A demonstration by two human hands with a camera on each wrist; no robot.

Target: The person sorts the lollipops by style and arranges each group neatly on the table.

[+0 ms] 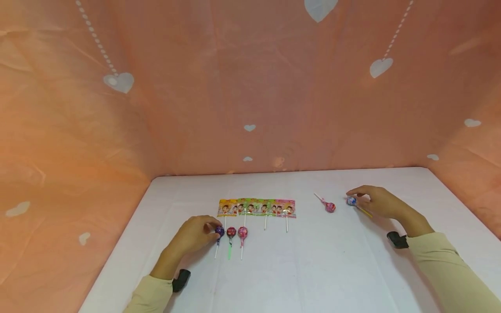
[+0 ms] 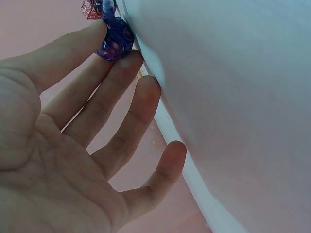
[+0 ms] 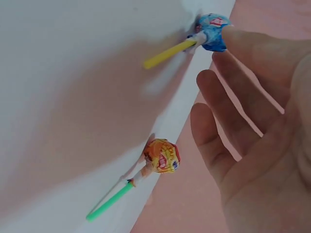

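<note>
- Purple lollipop (image 1: 219, 231) lies on the white counter (image 1: 313, 269), leftmost of three; left hand (image 1: 194, 235) touches it with straight fingers.
- Right hand (image 1: 381, 202), fingers straight, touches the blue lollipop (image 1: 351, 201).

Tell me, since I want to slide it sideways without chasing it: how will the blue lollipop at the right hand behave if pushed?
The blue lollipop has a round wrapped head, so it will probably pivot or roll in an arc rather than slide straight. Its thin yellow stick looks stiff and light, a likely handle. The right hand touches only the head, and the glossy wrapper may slip.
</note>
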